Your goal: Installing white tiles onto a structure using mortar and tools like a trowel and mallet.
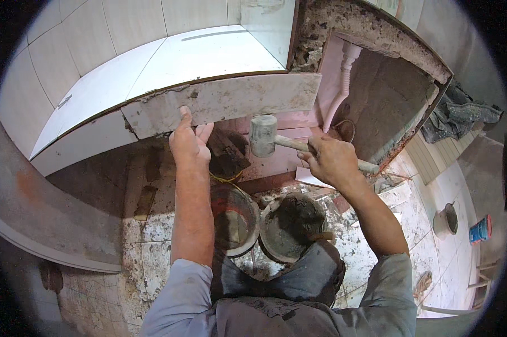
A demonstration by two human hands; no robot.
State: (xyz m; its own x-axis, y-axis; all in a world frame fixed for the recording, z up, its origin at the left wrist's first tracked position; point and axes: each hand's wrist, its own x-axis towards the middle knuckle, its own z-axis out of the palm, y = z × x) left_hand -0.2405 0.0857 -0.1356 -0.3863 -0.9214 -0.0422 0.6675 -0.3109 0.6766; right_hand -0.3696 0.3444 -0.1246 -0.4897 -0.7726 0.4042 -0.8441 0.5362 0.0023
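A long, narrow tile strip (248, 98), light and smeared with mortar, stands along the front edge of the white tiled counter (191, 53). My left hand (190, 143) grips its lower edge, thumb on the face and fingers at the underside. In my right hand (333, 160) is a rubber mallet (263, 136), held by its pale handle. The mallet's grey, dusty head is just below the strip, to the right of my left hand. Its handle end sticks out past my right wrist.
Two round buckets (293, 224) stand between my knees and the counter. A white drain pipe (346, 73) runs down inside the open recess at right. Farther right are a small bucket (446, 220), a blue and red tub (480, 230) and dark shoes (461, 115). Debris litters the floor.
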